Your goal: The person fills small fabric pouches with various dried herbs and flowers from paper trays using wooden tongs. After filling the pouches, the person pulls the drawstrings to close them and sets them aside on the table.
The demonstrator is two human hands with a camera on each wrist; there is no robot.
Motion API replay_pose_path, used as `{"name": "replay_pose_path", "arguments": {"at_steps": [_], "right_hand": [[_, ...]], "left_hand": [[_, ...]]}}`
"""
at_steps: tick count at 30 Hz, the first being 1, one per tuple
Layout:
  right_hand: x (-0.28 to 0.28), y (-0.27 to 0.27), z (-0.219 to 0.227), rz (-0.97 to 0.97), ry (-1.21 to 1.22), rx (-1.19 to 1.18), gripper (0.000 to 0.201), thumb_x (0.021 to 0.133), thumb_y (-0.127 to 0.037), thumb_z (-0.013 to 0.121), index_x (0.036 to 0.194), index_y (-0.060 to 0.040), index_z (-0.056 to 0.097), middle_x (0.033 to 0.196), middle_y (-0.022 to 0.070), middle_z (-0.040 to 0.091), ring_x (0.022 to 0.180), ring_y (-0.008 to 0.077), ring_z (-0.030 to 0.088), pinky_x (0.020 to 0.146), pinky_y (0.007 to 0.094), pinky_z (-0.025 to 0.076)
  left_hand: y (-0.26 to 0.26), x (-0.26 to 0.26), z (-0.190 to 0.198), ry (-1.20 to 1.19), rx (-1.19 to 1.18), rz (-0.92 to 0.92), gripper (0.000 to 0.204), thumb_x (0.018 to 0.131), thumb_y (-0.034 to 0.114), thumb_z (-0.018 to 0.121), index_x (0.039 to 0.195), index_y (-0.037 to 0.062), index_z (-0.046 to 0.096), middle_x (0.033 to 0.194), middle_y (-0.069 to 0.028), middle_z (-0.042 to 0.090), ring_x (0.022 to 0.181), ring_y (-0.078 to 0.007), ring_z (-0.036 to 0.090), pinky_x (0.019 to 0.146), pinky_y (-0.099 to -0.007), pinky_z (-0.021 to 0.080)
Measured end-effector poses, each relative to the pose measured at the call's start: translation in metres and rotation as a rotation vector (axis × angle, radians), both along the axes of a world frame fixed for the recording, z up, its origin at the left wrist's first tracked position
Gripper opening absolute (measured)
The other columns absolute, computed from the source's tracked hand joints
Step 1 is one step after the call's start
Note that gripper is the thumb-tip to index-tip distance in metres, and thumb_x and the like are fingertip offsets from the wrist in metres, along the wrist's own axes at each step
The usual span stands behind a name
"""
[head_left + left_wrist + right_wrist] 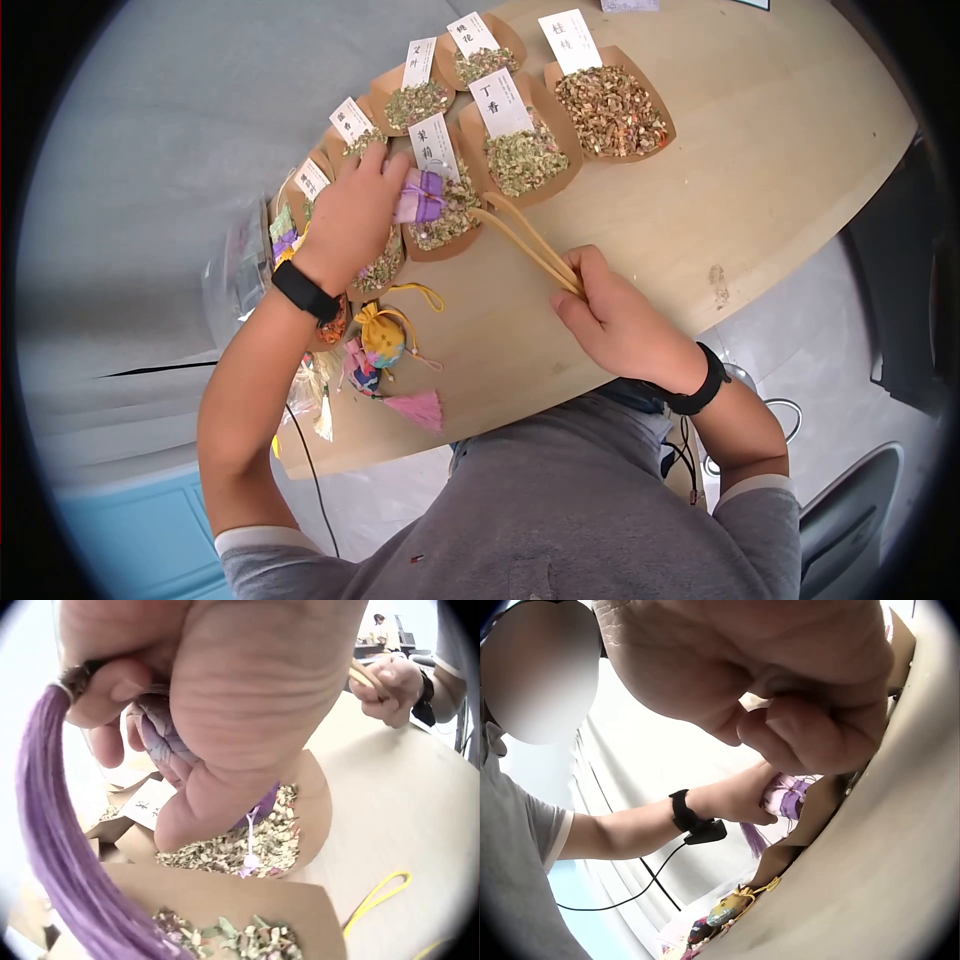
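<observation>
My left hand (355, 215) grips a small pink and purple sachet pouch (422, 197) by its body, over a brown paper tray of dried herbs (440, 236). From the pouch hangs a long purple tassel (64, 817), and a purple flap with a white cord bead (250, 861) shows below the fingers in the left wrist view. Wooden tongs (525, 251) are pinched in my right hand (630, 325). Their tips point at that same tray's right edge, beside the pouch. The pouch's opening is hidden in the left wrist view.
Several more paper trays of dried herbs, such as the brown mix (612, 112), stand in rows with white labels. A yellow pouch (382, 335) and a pink tassel (415, 409) lie near the table's front edge. Dark chair parts (900, 280) stand at right.
</observation>
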State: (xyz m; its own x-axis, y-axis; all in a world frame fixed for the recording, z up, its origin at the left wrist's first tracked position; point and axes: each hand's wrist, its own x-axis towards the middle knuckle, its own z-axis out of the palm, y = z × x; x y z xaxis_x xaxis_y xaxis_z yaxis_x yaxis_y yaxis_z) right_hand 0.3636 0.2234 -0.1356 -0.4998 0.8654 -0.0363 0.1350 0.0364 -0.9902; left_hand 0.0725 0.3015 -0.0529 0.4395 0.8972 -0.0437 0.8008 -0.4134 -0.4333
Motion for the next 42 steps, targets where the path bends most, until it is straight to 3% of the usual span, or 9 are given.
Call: {"name": "replay_pose_path", "arguments": {"at_steps": [4, 7, 11, 14, 16, 19, 29, 37, 42], "right_hand": [[0.001, 0.015, -0.004, 0.052, -0.143, 0.059, 0.024, 0.098, -0.013, 0.052, 0.115, 0.0038, 0.051, 0.091, 0.0266, 0.063, 0.087, 0.0442, 0.063, 0.078, 0.0474, 0.049], [-0.003, 0.030, -0.012, 0.011, -0.143, 0.286, 0.021, 0.094, -0.008, 0.051, 0.112, 0.0041, 0.054, 0.095, 0.0286, 0.064, 0.092, 0.0466, 0.062, 0.079, 0.0521, 0.049], [-0.011, 0.055, 0.005, 0.031, -0.164, 0.337, 0.019, 0.092, -0.006, 0.050, 0.107, 0.0039, 0.057, 0.095, 0.0279, 0.065, 0.092, 0.0467, 0.062, 0.079, 0.0537, 0.049], [-0.031, 0.075, 0.018, 0.094, -0.197, 0.347, 0.025, 0.093, -0.005, 0.051, 0.115, 0.0034, 0.059, 0.093, 0.0267, 0.066, 0.089, 0.0450, 0.064, 0.077, 0.0494, 0.051], [-0.055, 0.086, 0.011, 0.115, -0.086, 0.638, 0.024, 0.093, -0.007, 0.052, 0.113, 0.0030, 0.061, 0.090, 0.0248, 0.067, 0.086, 0.0434, 0.065, 0.074, 0.0496, 0.051], [-0.087, 0.098, 0.029, 0.110, -0.120, 0.565, 0.020, 0.092, -0.008, 0.055, 0.108, 0.0012, 0.063, 0.086, 0.0225, 0.067, 0.084, 0.0419, 0.065, 0.073, 0.0498, 0.050], [-0.085, 0.115, 0.027, 0.156, -0.184, 0.696, 0.017, 0.089, -0.007, 0.060, 0.103, -0.0020, 0.067, 0.085, 0.0198, 0.069, 0.079, 0.0384, 0.067, 0.071, 0.0463, 0.052], [-0.077, 0.121, 0.020, 0.133, -0.229, 0.697, 0.018, 0.089, -0.006, 0.061, 0.105, -0.0036, 0.068, 0.087, 0.0197, 0.069, 0.083, 0.0394, 0.067, 0.074, 0.0475, 0.052], [-0.073, 0.119, 0.014, 0.138, -0.200, 0.698, 0.019, 0.089, -0.005, 0.060, 0.107, -0.0040, 0.069, 0.090, 0.0196, 0.069, 0.086, 0.0396, 0.067, 0.075, 0.0473, 0.052]], "left_hand": [[0.005, -0.003, 0.004, -0.126, -0.071, 0.052, 0.056, 0.074, -0.004, 0.068, 0.125, 0.0116, 0.052, 0.114, -0.0106, 0.053, 0.110, -0.0341, 0.059, 0.077, -0.0432, 0.058], [0.009, -0.010, 0.010, -0.283, -0.198, 0.136, 0.059, 0.072, -0.003, 0.069, 0.127, 0.0119, 0.053, 0.115, -0.0117, 0.054, 0.113, -0.0374, 0.058, 0.079, -0.0460, 0.055], [0.014, -0.031, 0.010, -0.434, -0.256, 0.114, 0.063, 0.069, -0.003, 0.072, 0.127, 0.0098, 0.052, 0.118, -0.0134, 0.055, 0.112, -0.0378, 0.059, 0.085, -0.0430, 0.054], [0.015, -0.044, 0.009, -0.689, -0.385, 0.093, 0.068, 0.069, -0.005, 0.074, 0.131, 0.0083, 0.049, 0.118, -0.0111, 0.056, 0.110, -0.0305, 0.061, 0.093, -0.0375, 0.051], [0.014, -0.044, 0.011, -0.911, -0.600, 0.242, 0.076, 0.071, -0.009, 0.072, 0.137, 0.0090, 0.040, 0.117, -0.0035, 0.055, 0.112, -0.0142, 0.055, 0.094, -0.0307, 0.048], [0.014, -0.043, 0.009, -1.069, -0.673, 0.306, 0.075, 0.070, -0.011, 0.070, 0.135, 0.0103, 0.039, 0.115, -0.0003, 0.053, 0.109, -0.0111, 0.053, 0.093, -0.0284, 0.046], [0.021, -0.050, 0.011, -0.950, -0.631, 0.268, 0.065, 0.072, -0.013, 0.067, 0.129, 0.0084, 0.044, 0.115, -0.0050, 0.053, 0.111, -0.0172, 0.055, 0.096, -0.0314, 0.046], [0.024, -0.044, 0.013, -0.554, -0.365, -0.023, 0.067, 0.070, -0.012, 0.068, 0.131, 0.0049, 0.045, 0.122, -0.0162, 0.052, 0.112, -0.0366, 0.058, 0.093, -0.0377, 0.049], [0.027, -0.028, 0.018, -0.476, -0.386, -0.004, 0.067, 0.070, -0.012, 0.069, 0.131, 0.0052, 0.045, 0.121, -0.0176, 0.052, 0.113, -0.0395, 0.056, 0.092, -0.0398, 0.049]]}}
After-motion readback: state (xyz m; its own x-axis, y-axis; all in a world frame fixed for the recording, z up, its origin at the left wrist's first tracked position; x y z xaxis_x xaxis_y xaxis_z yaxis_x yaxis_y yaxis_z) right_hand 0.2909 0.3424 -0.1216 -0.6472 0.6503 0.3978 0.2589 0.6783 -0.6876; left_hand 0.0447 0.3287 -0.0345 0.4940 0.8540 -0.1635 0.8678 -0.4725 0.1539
